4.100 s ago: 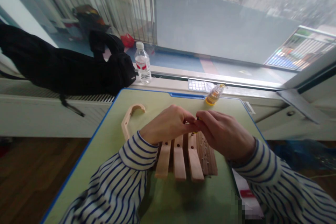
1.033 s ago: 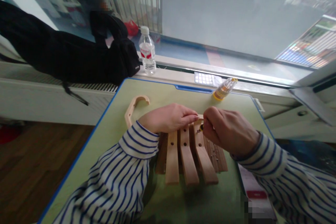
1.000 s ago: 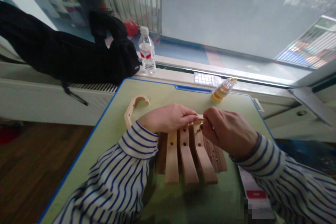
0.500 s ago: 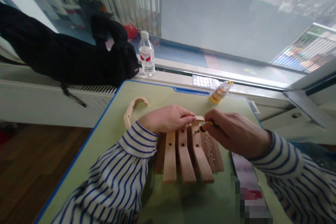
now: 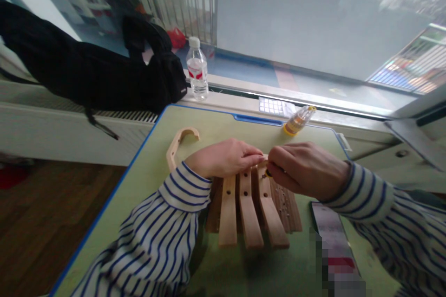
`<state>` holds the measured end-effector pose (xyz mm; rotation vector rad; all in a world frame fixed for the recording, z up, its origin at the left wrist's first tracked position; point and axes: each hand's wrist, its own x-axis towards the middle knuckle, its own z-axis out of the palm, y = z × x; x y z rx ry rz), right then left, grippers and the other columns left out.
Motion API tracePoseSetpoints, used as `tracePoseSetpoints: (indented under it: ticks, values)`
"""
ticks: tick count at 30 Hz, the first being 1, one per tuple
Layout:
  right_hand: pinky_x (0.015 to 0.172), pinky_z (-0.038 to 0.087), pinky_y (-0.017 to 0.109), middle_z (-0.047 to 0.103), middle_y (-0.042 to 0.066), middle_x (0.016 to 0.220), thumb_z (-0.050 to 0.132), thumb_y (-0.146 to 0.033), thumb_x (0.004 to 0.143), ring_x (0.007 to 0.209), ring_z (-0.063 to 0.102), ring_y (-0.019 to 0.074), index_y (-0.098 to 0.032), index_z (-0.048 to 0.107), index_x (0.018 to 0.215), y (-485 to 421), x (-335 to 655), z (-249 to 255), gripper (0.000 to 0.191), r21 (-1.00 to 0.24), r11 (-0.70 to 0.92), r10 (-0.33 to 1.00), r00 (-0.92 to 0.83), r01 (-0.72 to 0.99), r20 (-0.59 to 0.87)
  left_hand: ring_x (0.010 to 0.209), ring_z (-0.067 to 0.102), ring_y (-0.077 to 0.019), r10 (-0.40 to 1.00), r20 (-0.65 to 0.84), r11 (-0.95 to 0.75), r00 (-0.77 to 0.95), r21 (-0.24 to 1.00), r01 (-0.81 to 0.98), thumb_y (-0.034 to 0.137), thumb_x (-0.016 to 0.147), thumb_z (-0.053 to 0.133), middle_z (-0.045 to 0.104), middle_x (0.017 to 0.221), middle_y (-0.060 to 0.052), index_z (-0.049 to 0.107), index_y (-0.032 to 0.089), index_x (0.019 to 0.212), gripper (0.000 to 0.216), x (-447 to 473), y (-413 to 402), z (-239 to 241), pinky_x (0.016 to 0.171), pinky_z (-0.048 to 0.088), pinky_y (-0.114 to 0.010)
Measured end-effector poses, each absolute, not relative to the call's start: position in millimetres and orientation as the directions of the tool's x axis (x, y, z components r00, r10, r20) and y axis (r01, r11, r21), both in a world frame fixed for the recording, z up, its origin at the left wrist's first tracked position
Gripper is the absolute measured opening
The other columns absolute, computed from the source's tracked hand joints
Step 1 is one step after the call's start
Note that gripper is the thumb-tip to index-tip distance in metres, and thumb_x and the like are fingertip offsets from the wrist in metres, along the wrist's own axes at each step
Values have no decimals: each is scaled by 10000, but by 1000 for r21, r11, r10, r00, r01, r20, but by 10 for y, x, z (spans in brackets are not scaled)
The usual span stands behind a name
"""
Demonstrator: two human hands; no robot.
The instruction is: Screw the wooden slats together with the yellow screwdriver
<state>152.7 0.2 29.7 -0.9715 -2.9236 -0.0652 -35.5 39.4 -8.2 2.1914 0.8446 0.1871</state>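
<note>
Three pale wooden hooks (image 5: 272, 216) lie side by side across a brown wooden board (image 5: 291, 211) dotted with small holes. My left hand (image 5: 228, 158) lies over their far ends, its thumb and fingers closed on the rightmost hook's tip. My right hand (image 5: 306, 169) is wrapped around a small screwdriver (image 5: 268, 173), mostly hidden in the fist, with a bit of yellow and black showing. Its tip points at a dark screw (image 5: 264, 177) in the rightmost hook. Dark holes or screw heads show in the other hooks. A loose wooden hook (image 5: 173, 151) lies to the left.
A clear bottle with yellow ends (image 5: 298, 120) stands at the table's back right. A phone-like slab (image 5: 329, 222), partly blurred out, lies right of the board. On the sill are a water bottle (image 5: 197, 72), a black bag (image 5: 114, 74) and a white keypad-like object (image 5: 272, 106).
My right hand has rolled over the screwdriver, covering more of its handle. My left hand keeps its place on the hooks. The whole view has shifted slightly.
</note>
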Motion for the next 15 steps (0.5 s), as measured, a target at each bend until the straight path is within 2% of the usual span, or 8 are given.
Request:
tracePoseSetpoints:
  ticks: [5, 10, 15]
  values:
    - [467, 234, 247, 441, -39, 557, 319, -285, 876, 468, 339, 70, -173, 428, 736, -78, 1546, 227, 209, 22, 743, 658, -736, 669, 160, 773, 544, -138, 631, -138, -489, 763, 693, 530, 408, 874, 308, 647, 888, 0, 617, 233, 1033, 390, -346, 390, -75, 675, 358, -203]
    - [469, 237, 247, 430, -43, 541, 328, -271, 869, 457, 341, 73, -181, 407, 727, -161, 1526, 196, 186, 8, 675, 721, -662, 738, 204, 767, 541, -146, 637, -173, -477, 751, 677, 560, 432, 865, 311, 653, 866, -12, 624, 204, 1021, 417, -345, 379, -61, 693, 365, -208]
    - [448, 195, 246, 414, -48, 502, 330, -292, 867, 414, 359, 71, -182, 410, 717, -322, 1461, 127, 202, 22, 506, 829, -493, 862, 265, 758, 541, -146, 646, -164, -485, 746, 667, 566, 433, 867, 306, 653, 856, -20, 630, 203, 1008, 421, -345, 371, -68, 699, 365, -212]
